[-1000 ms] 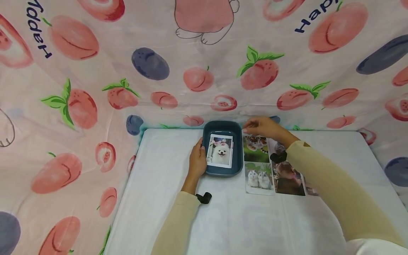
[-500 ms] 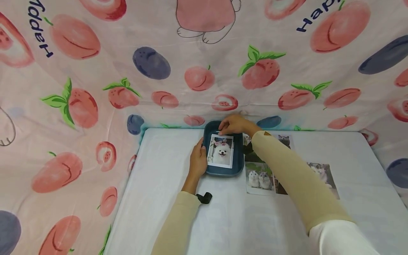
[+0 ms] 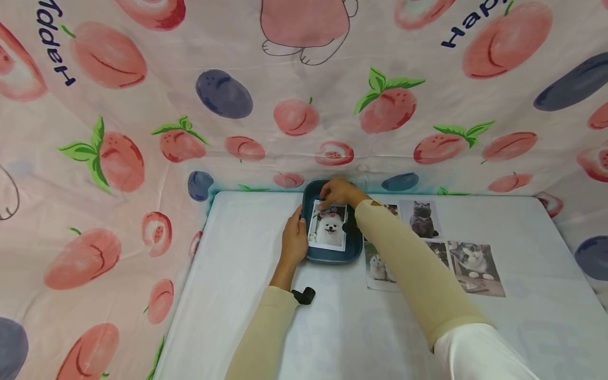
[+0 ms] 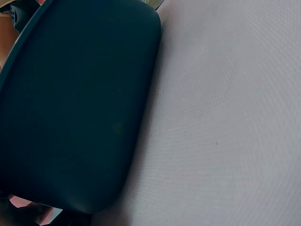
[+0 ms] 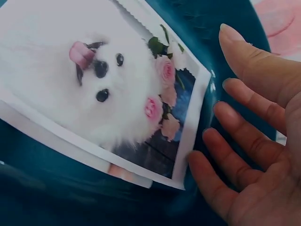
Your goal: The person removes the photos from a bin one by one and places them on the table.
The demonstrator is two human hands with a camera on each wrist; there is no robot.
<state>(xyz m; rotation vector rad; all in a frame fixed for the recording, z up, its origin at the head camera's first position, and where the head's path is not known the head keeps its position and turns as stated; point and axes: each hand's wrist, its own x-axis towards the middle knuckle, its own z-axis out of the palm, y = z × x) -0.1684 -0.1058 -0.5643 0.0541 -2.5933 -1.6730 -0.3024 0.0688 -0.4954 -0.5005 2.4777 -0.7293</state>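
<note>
The blue-green tray [image 3: 355, 247] sits at the far side of the table, its outer wall large in the left wrist view. My left hand [image 3: 295, 238] grips its left side, thumb along the rim. Inside lies a photo of a fluffy white dog [image 3: 329, 231]. The right wrist view shows a second photo [image 5: 131, 175] peeking out from under it. Over the tray's far end, my right hand [image 3: 339, 192] has its fingers spread, with fingertips [image 5: 197, 157] right at the dog photo's edge. No object shows between those fingers.
Right of the tray lie several photo cards: a grey cat [image 3: 421, 219], a tabby-and-white cat [image 3: 476, 261] and hamsters [image 3: 378, 268], some partly covered by the right sleeve [image 3: 413, 264]. Behind the table hangs a fruit-print cloth [image 3: 256, 132].
My right hand has moved left, from beside the tray to over its far end. The sleeve has shifted too, uncovering cat photos on the right. My left hand has stayed on the tray.
</note>
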